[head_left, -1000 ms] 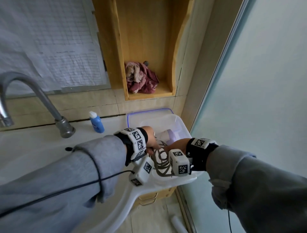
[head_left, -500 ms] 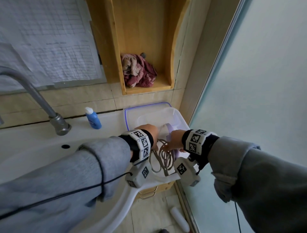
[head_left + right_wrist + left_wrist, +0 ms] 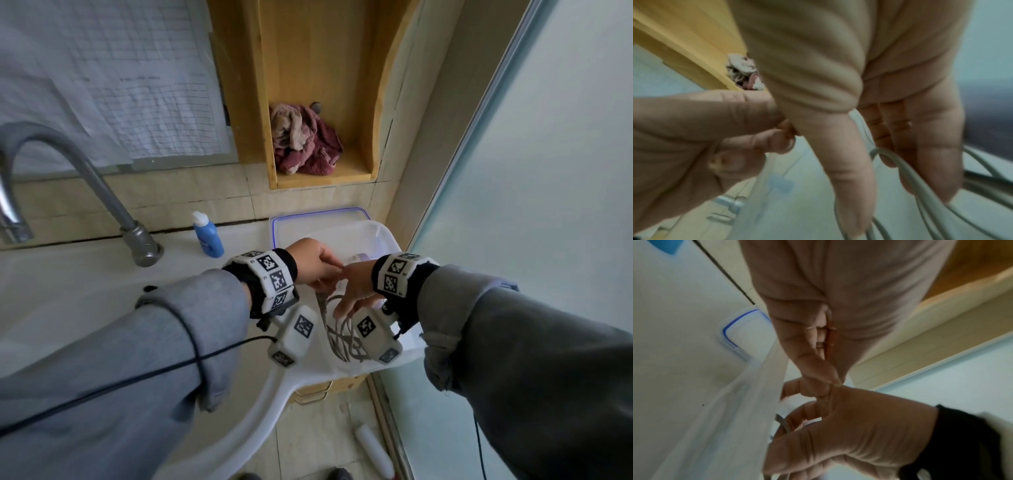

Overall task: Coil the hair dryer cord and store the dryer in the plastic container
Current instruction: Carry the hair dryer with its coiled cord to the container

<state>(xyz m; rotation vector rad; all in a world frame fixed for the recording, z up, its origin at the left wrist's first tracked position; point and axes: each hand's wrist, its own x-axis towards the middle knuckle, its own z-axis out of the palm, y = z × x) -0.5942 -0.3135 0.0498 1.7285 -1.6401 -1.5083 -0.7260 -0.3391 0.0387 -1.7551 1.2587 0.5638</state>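
Both hands meet over the clear plastic container [image 3: 383, 236] at the counter's right end. My left hand [image 3: 329, 274] curls its fingers and pinches a strand of the grey cord [image 3: 342, 339] at the top of the coil; this pinch [image 3: 826, 382] touches the right hand. My right hand [image 3: 349, 301] holds its fingers straight, pointing down through the loops. In the right wrist view the cord [image 3: 906, 175] drapes over those fingers [image 3: 931, 178]. A pale lilac bit of the hair dryer [image 3: 359, 256] shows in the container behind the hands; the rest is hidden.
A blue-rimmed lid [image 3: 322, 214] lies behind the container. A blue bottle [image 3: 209, 236] and the tap [image 3: 85, 178] stand to the left by the sink basin [image 3: 68, 291]. A wooden niche holds a red cloth [image 3: 305, 144]. A glass partition [image 3: 548, 171] closes the right side.
The hands have risen and come together at the top of the coil. The right hand has straightened its fingers down through the loops, and the coil hangs below them.
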